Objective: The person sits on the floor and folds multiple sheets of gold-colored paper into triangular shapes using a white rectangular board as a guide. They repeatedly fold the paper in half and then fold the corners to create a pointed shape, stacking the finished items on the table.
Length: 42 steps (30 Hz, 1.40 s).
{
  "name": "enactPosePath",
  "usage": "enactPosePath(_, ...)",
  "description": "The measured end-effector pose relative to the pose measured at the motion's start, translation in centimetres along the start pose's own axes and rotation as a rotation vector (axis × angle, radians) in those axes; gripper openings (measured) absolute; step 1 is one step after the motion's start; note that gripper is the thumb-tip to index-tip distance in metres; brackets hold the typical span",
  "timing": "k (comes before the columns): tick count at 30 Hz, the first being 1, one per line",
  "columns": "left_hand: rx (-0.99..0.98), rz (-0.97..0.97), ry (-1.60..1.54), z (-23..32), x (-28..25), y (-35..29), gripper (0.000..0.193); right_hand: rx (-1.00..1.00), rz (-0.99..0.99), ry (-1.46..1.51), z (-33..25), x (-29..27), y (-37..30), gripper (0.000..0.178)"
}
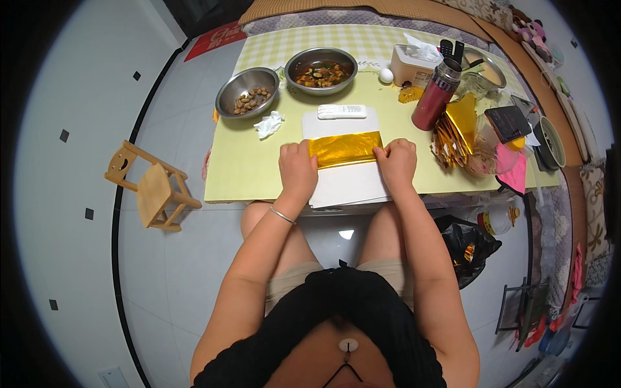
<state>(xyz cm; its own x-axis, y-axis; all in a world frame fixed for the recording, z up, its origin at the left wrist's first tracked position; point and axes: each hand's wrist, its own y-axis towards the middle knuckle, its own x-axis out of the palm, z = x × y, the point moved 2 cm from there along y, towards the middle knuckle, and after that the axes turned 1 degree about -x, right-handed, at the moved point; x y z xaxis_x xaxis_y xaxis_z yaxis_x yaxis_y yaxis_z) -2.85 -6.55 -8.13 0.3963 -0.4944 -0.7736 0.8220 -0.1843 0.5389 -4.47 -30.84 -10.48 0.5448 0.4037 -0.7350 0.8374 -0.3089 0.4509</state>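
Observation:
A shiny gold foil sheet, folded into a wide strip, lies across a white board or stack of paper at the table's near edge. My left hand is closed on the strip's left end, its thumb against the foil. At the opposite end my right hand pinches the foil between thumb and curled fingers. Just beyond the strip, a flat white plastic item rests on the board. A crumpled white tissue lies to the left of it.
Beyond stand a steel bowl of nuts and a steel bowl of food in broth. On the right are a red thermos, folded gold foil pieces, a tissue box and a phone. A small wooden chair stands left.

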Motion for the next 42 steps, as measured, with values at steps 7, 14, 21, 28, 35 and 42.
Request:
enactPosePath(7,0.42,-0.422,-0.173,-1.7,2.1,0.8,0.039,-0.03,-0.123,-0.1,-1.7,-1.1,0.8,0.028)
enactPosePath(14,0.463,-0.644,0.05,0.6,-0.3,-1.5,0.088,-0.558,-0.428,-0.035,-2.6,0.6,-3.8,0.062)
enactPosePath(21,0.289,-0.556,0.128,-2.6,-2.9,-2.7,0.076,-0.367,-0.594,-0.173,1.0,-3.6,-2.6,0.078)
enactPosePath(28,0.027,-0.257,-0.094,-3.5,0.1,3.5,0.046,-0.104,-0.265,0.432,-1.0,-1.7,0.1,0.033)
enactPosePath(35,-0.248,-0.571,-0.279,-5.9,2.5,5.4,0.027,0.454,-0.455,0.898,0.6,1.8,1.3,0.047)
enactPosePath(42,-0.617,-0.437,-0.899,-3.6,-0.4,1.8,0.007,0.586,-0.467,1.141,0.9,0.5,1.4,0.026)
